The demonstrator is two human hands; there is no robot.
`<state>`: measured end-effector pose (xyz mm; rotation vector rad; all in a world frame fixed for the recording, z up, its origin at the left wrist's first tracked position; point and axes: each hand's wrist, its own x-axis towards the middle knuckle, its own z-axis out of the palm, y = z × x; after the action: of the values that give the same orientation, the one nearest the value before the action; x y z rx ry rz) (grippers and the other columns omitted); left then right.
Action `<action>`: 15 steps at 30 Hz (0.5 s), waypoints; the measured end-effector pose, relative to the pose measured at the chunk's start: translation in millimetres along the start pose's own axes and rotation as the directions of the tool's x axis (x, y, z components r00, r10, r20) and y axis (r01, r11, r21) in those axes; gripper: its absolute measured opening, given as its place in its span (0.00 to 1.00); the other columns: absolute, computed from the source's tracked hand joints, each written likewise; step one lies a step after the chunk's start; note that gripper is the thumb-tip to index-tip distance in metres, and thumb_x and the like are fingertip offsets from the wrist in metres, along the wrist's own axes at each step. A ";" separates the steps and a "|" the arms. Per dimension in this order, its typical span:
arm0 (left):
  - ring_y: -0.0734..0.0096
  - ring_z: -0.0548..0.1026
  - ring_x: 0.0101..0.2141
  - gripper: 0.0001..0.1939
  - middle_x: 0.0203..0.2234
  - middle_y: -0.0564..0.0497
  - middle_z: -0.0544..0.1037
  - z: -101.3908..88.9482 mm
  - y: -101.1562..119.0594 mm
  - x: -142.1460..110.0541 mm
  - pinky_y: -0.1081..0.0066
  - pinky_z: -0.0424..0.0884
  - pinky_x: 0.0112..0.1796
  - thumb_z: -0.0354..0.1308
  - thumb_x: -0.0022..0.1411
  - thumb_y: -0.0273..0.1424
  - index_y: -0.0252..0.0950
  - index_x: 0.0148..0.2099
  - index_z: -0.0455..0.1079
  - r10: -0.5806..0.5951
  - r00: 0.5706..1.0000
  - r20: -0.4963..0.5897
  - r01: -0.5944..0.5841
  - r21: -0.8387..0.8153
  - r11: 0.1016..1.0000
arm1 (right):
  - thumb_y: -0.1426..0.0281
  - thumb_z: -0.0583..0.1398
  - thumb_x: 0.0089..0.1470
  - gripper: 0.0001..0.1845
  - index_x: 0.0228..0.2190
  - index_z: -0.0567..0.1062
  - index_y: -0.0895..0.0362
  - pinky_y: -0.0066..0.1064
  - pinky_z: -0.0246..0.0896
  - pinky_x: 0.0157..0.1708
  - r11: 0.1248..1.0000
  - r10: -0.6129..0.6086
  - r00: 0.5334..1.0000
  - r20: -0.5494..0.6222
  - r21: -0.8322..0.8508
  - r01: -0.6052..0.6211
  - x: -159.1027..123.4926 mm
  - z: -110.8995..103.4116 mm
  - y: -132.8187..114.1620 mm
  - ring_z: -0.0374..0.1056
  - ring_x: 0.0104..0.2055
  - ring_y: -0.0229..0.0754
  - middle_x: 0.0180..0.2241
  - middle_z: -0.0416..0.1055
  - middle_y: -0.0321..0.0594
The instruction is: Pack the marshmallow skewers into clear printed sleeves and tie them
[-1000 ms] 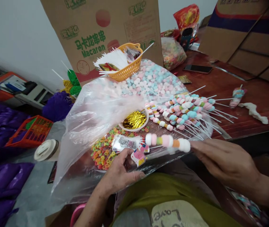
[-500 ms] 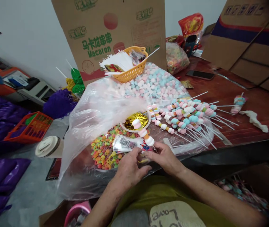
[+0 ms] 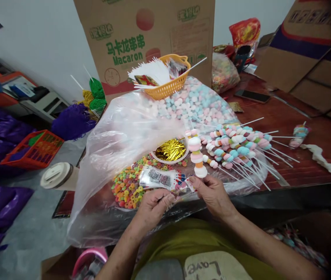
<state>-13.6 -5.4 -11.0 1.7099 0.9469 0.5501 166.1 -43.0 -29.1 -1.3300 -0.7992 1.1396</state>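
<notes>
Upright in my right hand [image 3: 216, 196] stands a marshmallow skewer [image 3: 197, 155], pink and white pieces with orange-brown rings between, its stick hidden in the grip. The thumb and fingers also pinch a small clear printed bag [image 3: 189, 184]. My left hand [image 3: 154, 205] is closed in a pinch at the lower left of that bag, which stretches between both hands. Just beyond lies a stack of clear printed bags [image 3: 156, 177] on colourful cereal rings [image 3: 129, 190]. A bowl of gold twist ties [image 3: 171, 149] sits behind them.
Finished-looking marshmallow skewers [image 3: 238, 146] are piled at right, sticks pointing toward the table edge. Loose marshmallows [image 3: 194, 101] lie under plastic sheeting [image 3: 107, 155]. A yellow basket [image 3: 165, 90] holds white sticks. A phone [image 3: 253, 96] and a lidded cup [image 3: 59, 177] flank the work area.
The skewer has swung from leaning left to upright and moved right with my right hand. My left hand has drawn away to the left, with the clear bag now stretched between the hands.
</notes>
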 end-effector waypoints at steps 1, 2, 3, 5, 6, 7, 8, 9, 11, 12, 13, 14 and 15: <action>0.76 0.64 0.24 0.15 0.20 0.54 0.68 -1.5 0.8 -0.4 0.76 0.59 0.28 0.50 0.61 0.37 0.33 0.27 0.68 0.048 0.999 0.001 -0.048 0.050 0.998 | 0.55 0.61 0.44 0.19 0.21 0.69 0.60 0.24 0.44 0.18 1.000 0.000 1.000 0.010 -0.016 0.000 0.7 -2.3 -0.3 0.45 0.19 0.30 0.16 0.53 0.29; 0.76 0.64 0.24 0.15 0.20 0.54 0.68 -3.4 1.0 -0.8 0.76 0.59 0.28 0.49 0.62 0.36 0.33 0.27 0.68 0.090 0.996 -0.016 -0.088 0.093 0.992 | 0.55 0.61 0.44 0.19 0.20 0.68 0.59 0.24 0.44 0.18 1.000 -0.008 1.000 0.024 -0.025 0.009 1.4 -6.1 -0.6 0.44 0.19 0.29 0.16 0.52 0.28; 0.76 0.64 0.24 0.15 0.20 0.54 0.67 -5.9 0.5 -1.4 0.76 0.59 0.28 0.48 0.62 0.36 0.33 0.27 0.67 0.124 0.991 -0.042 -0.118 0.127 0.985 | 0.55 0.61 0.44 0.19 0.20 0.68 0.59 0.24 0.43 0.18 0.999 -0.024 0.999 0.043 -0.030 0.025 1.8 -11.5 -1.0 0.44 0.18 0.29 0.16 0.52 0.28; 0.76 0.64 0.24 0.16 0.20 0.54 0.66 -12.1 -1.5 -2.9 0.76 0.60 0.28 0.47 0.63 0.36 0.34 0.26 0.66 0.178 0.979 -0.095 -0.160 0.171 0.972 | 0.54 0.59 0.47 0.19 0.22 0.67 0.59 0.24 0.44 0.18 0.997 -0.066 0.995 0.075 -0.033 0.068 1.7 -26.8 -4.0 0.45 0.18 0.29 0.17 0.55 0.29; 0.75 0.63 0.23 0.17 0.19 0.54 0.65 -15.7 -2.6 -3.8 0.76 0.60 0.28 0.47 0.63 0.36 0.34 0.25 0.65 0.199 0.974 -0.110 -0.177 0.188 0.966 | 0.54 0.57 0.49 0.19 0.25 0.68 0.59 0.24 0.44 0.18 0.995 -0.083 0.993 0.088 -0.048 0.087 0.9 -35.9 -7.3 0.46 0.18 0.29 0.19 0.57 0.31; 0.75 0.63 0.24 0.18 0.19 0.54 0.64 -19.4 -3.5 -4.7 0.75 0.60 0.28 0.46 0.63 0.37 0.35 0.24 0.64 0.222 0.968 -0.121 -0.195 0.204 0.959 | 0.54 0.55 0.52 0.19 0.27 0.68 0.58 0.24 0.44 0.17 0.990 -0.102 0.990 0.102 -0.084 0.111 -0.5 -45.2 -12.1 0.48 0.18 0.30 0.21 0.60 0.32; 0.74 0.63 0.24 0.18 0.18 0.54 0.64 -23.0 -3.9 -5.4 0.75 0.60 0.29 0.46 0.63 0.38 0.35 0.24 0.63 0.245 0.961 -0.126 -0.213 0.221 0.952 | 0.55 0.52 0.54 0.19 0.29 0.69 0.58 0.25 0.46 0.17 0.978 -0.129 0.985 0.117 -0.148 0.146 -2.4 -54.0 -18.3 0.50 0.19 0.31 0.23 0.61 0.34; 0.73 0.63 0.24 0.19 0.18 0.54 0.64 -26.2 -3.7 -5.9 0.74 0.60 0.29 0.46 0.63 0.38 0.35 0.23 0.62 0.264 0.956 -0.127 -0.229 0.236 0.944 | 0.56 0.51 0.56 0.18 0.29 0.69 0.58 0.25 0.48 0.18 0.951 -0.170 0.976 0.137 -0.235 0.199 -4.6 -61.7 -25.6 0.52 0.20 0.32 0.23 0.62 0.35; 0.72 0.63 0.25 0.19 0.19 0.53 0.64 -30.9 -1.9 -6.1 0.72 0.60 0.31 0.45 0.63 0.39 0.35 0.23 0.62 0.287 0.952 -0.107 -0.253 0.255 0.933 | 0.61 0.51 0.57 0.15 0.27 0.70 0.57 0.26 0.56 0.23 0.837 -0.288 0.932 0.219 -0.416 0.356 -9.3 -72.8 -40.9 0.59 0.24 0.35 0.24 0.64 0.36; 0.71 0.63 0.26 0.19 0.19 0.53 0.64 -32.3 -0.6 -6.0 0.72 0.61 0.32 0.44 0.64 0.39 0.35 0.24 0.62 0.294 0.951 -0.095 -0.262 0.259 0.930 | 0.64 0.52 0.56 0.12 0.28 0.71 0.56 0.27 0.59 0.27 0.759 -0.349 0.895 0.277 -0.476 0.444 -11.6 -76.2 -47.5 0.61 0.27 0.37 0.25 0.65 0.37; 0.71 0.63 0.26 0.19 0.19 0.53 0.64 -33.1 0.7 -5.8 0.71 0.61 0.33 0.44 0.64 0.39 0.35 0.24 0.63 0.299 0.950 -0.090 -0.268 0.261 0.928 | 0.67 0.53 0.56 0.09 0.30 0.71 0.56 0.28 0.61 0.31 0.684 -0.404 0.852 0.332 -0.509 0.523 -13.6 -78.5 -52.9 0.63 0.30 0.38 0.27 0.67 0.38; 0.71 0.63 0.26 0.18 0.20 0.53 0.65 -33.5 1.8 -5.7 0.71 0.61 0.34 0.44 0.64 0.39 0.36 0.25 0.63 0.304 0.948 -0.092 -0.272 0.261 0.926 | 0.69 0.54 0.55 0.06 0.32 0.71 0.55 0.28 0.62 0.33 0.618 -0.450 0.810 0.375 -0.524 0.586 -15.5 -80.2 -56.6 0.65 0.32 0.39 0.29 0.68 0.38; 0.71 0.63 0.26 0.18 0.20 0.53 0.65 -33.5 2.6 -5.6 0.70 0.61 0.35 0.44 0.64 0.38 0.36 0.26 0.64 0.311 0.945 -0.104 -0.276 0.262 0.925 | 0.71 0.55 0.54 0.07 0.35 0.71 0.54 0.28 0.62 0.35 0.565 -0.490 0.774 0.401 -0.530 0.632 -17.2 -81.6 -58.7 0.66 0.34 0.39 0.32 0.70 0.39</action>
<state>-41.1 8.8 3.3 2.0773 0.8911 0.7895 247.7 -78.3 20.9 -1.3298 -1.7608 0.4690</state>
